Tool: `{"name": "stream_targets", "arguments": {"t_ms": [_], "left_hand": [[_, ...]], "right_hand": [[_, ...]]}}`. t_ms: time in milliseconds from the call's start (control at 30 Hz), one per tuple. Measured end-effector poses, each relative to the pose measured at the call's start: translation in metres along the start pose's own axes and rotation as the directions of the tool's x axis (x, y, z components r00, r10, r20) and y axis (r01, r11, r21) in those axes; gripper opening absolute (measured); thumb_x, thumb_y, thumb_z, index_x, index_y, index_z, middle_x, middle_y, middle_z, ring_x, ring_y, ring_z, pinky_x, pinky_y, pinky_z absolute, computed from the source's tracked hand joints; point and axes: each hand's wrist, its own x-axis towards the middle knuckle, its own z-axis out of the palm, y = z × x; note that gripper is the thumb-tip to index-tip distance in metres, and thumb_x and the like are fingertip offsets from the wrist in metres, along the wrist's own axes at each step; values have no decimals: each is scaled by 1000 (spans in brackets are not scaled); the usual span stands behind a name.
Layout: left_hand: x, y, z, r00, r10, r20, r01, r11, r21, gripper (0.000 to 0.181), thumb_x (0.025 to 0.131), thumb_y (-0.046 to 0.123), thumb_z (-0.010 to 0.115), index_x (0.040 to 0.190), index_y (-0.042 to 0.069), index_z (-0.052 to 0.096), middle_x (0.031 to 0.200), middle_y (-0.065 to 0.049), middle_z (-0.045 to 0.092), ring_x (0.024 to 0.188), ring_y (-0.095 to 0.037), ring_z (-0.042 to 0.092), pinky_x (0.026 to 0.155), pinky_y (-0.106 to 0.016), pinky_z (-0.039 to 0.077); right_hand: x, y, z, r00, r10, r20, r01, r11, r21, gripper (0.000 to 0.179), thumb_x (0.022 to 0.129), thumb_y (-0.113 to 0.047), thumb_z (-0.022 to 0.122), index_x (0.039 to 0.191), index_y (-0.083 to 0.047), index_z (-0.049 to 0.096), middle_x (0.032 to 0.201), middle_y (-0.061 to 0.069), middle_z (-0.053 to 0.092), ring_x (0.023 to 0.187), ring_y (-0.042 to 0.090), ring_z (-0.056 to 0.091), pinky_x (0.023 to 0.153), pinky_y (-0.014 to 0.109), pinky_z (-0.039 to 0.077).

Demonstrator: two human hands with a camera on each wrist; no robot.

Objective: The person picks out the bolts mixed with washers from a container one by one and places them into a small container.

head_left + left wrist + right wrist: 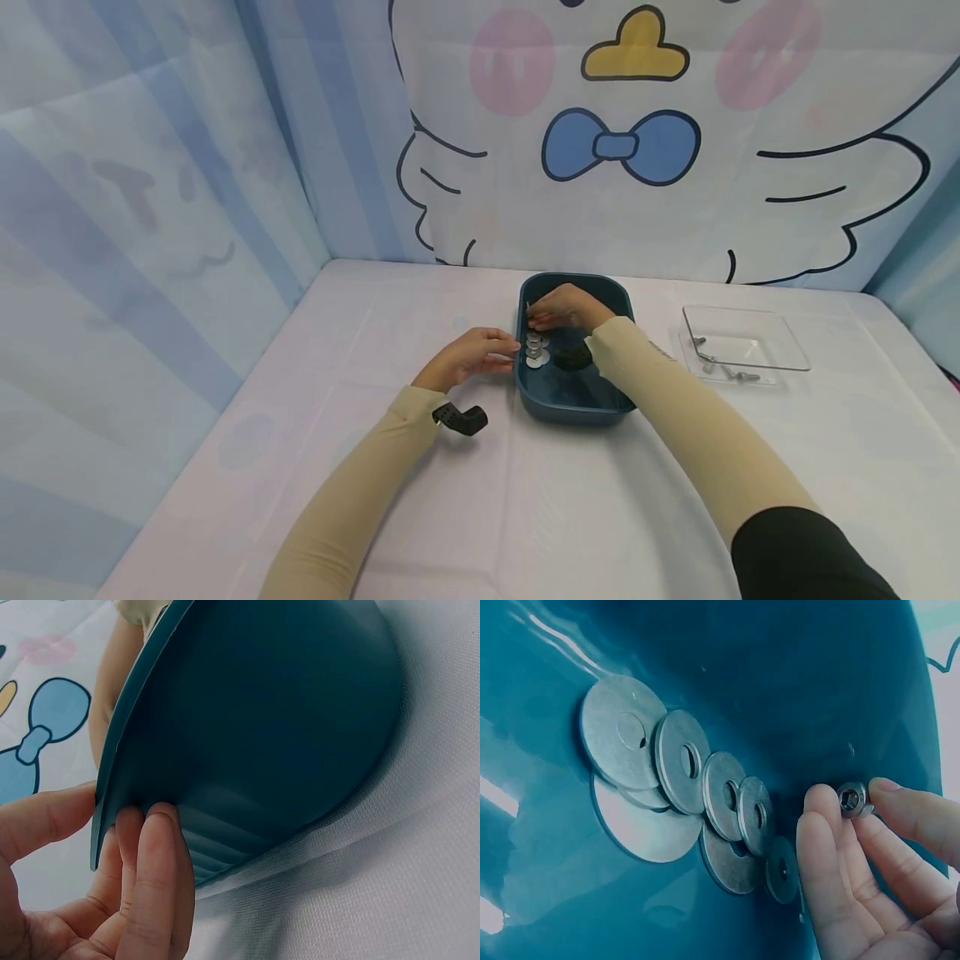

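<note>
Teal plastic forms the tub (573, 408) at the middle of the pale surface (525, 500) in the head view; the right hand (566, 307) reaches into its far left corner, above a row of washers (536, 350), and the left hand (472, 354) rests against the outer left wall. A clear tray (750, 333) with a few bolts lies well apart to the right.

Left wrist view: fingers (161, 855) lie straight and relaxed against the tub's (262, 720) ribbed outer wall, thumb at the rim (a loose grip, nothing pinched).

Right wrist view: fingertips (821, 817) pinch a small hex-socket screw (852, 799) just beside the overlapping washers (682, 761). No readable writing anywhere.
</note>
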Motion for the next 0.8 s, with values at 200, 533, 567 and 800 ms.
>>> {"name": "stream_targets", "arguments": {"t_ms": [200,533,567,800], "left_hand": [[0,0,1,1000,6,-8,-6,1000,6,26,93,14,58,115,1,56,110,-9,59,97,-18,61,96,-33,52],[3,-2,1,1000,8,-7,-8,1000,3,28,93,14,58,117,1,55,111,-9,59,96,-17,60,96,-33,52],[3,-2,1,1000,7,-6,-7,1000,3,28,93,14,58,118,0,55,112,-9,59,96,-17,60,96,-33,52],[0,-1,2,1000,14,-8,-14,1000,4,29,93,14,57,118,0,55,111,-9,59,95,-16,60,93,-31,53]], "right_hand": [[-8,0,-6,999,-16,47,14,999,33,33,92,-6,58,121,10,56,73,2,67,68,10,68,73,23,58],[-24,-4,-15,991,-87,106,82,995,50,36,95,-7,53,125,13,50,75,1,68,75,11,68,93,34,53],[-25,-5,-16,990,-93,105,88,995,50,37,95,-7,53,126,13,50,75,1,68,75,10,68,95,36,52],[-36,-6,-18,984,-141,111,139,990,25,38,95,-9,53,126,13,50,82,1,69,81,11,69,106,45,41]]}}
